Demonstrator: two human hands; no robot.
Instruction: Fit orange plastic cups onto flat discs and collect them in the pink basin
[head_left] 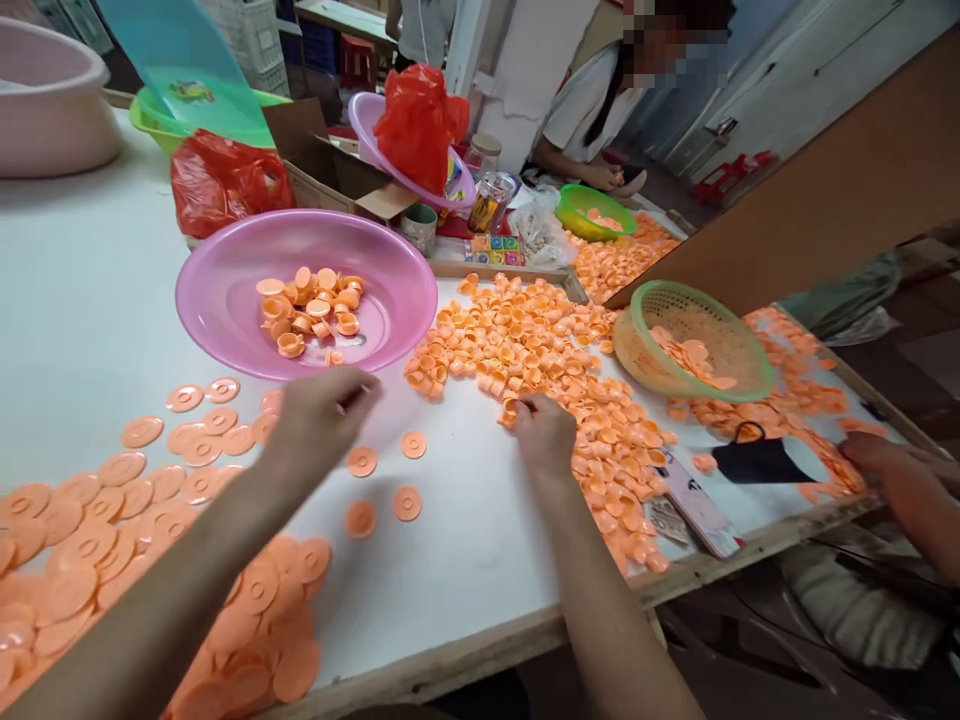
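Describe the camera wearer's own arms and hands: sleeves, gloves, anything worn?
The left hand and right hand are ungloved. The left forearm and right forearm show no sleeve, watch or bracelet. Rings: can't tell.

4 discs (407, 503) b/w hands (322, 425) (546, 435), 2 red bags (231, 185), caps (536, 335) prob. 100s

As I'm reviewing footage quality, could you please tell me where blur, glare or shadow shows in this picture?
Head view: the left hand looks slightly blurred, the right hand crisper; glints sit on the lower red bag; a soft shadow darkens the white table near the left hand.
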